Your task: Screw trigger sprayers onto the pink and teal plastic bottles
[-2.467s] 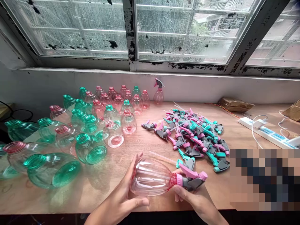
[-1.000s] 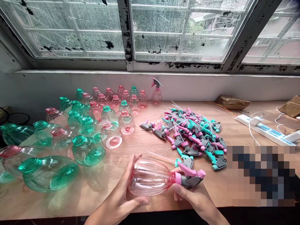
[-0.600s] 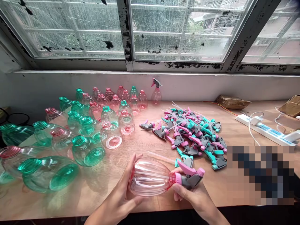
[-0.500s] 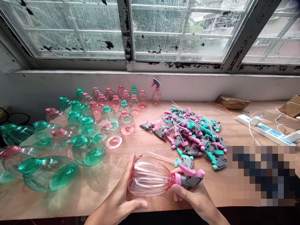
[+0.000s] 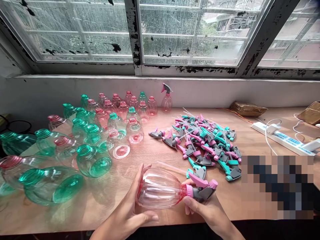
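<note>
My left hand (image 5: 130, 208) cups the base of a clear pink plastic bottle (image 5: 160, 189) that lies sideways just above the wooden table (image 5: 250, 146), thumb under it and fingers curled round the bottom. A pink and grey trigger spray head (image 5: 202, 188) sits on the bottle's neck. My right hand (image 5: 205, 208) is closed round that neck and spray head from below. A teal and grey spray head (image 5: 196, 171) lies on the table just behind.
A heap of pink and teal spray heads (image 5: 205, 141) lies at centre right. Several empty pink and teal bottles (image 5: 100, 133) crowd the left. One finished spray bottle (image 5: 166, 98) stands by the wall. A white power strip (image 5: 282, 138) lies at right.
Both hands keep hold of the bottle and spray head, with only slight shifts of the spray head. The view has tilted a little since the earliest frame.
</note>
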`<state>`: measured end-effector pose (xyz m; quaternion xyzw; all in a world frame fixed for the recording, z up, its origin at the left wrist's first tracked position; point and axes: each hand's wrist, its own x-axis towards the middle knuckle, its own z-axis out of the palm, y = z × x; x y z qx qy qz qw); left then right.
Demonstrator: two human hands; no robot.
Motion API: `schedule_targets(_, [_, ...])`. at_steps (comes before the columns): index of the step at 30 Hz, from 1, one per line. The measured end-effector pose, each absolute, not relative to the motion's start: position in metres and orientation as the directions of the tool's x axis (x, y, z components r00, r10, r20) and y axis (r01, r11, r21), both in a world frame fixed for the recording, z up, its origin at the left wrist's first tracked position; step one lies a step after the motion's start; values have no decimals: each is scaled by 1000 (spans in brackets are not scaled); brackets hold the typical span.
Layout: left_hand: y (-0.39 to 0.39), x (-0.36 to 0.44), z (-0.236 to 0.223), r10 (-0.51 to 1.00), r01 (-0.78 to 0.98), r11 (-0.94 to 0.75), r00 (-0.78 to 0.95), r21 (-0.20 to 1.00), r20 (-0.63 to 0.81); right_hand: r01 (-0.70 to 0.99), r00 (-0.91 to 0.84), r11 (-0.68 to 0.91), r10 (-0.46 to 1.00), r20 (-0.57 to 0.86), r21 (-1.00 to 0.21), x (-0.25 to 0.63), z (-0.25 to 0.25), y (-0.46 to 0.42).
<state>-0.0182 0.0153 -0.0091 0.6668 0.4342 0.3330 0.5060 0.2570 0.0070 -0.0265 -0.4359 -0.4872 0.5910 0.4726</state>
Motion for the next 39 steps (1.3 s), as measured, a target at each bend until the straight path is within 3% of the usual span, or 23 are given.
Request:
schedule_targets(12, [15, -15, -9, 917, 253, -163, 396, 954, 51, -151, -202, -61, 979, -30, -987, 258, -24, 9])
schedule_targets(22, [15, -18, -12, 920, 185, -84, 392, 979, 5, -105, -191, -96, 979, -74, -990, 259, -30, 7])
schedule_targets(33, [12, -14, -6, 917, 243, -146, 397, 959, 39, -70, -127, -96, 988, -86, -993, 257, -22, 3])
schedule_targets(39, [11, -17, -5, 904, 285, -142, 428, 948, 7, -40, -206, -95, 975, -84, -995, 261, -21, 3])
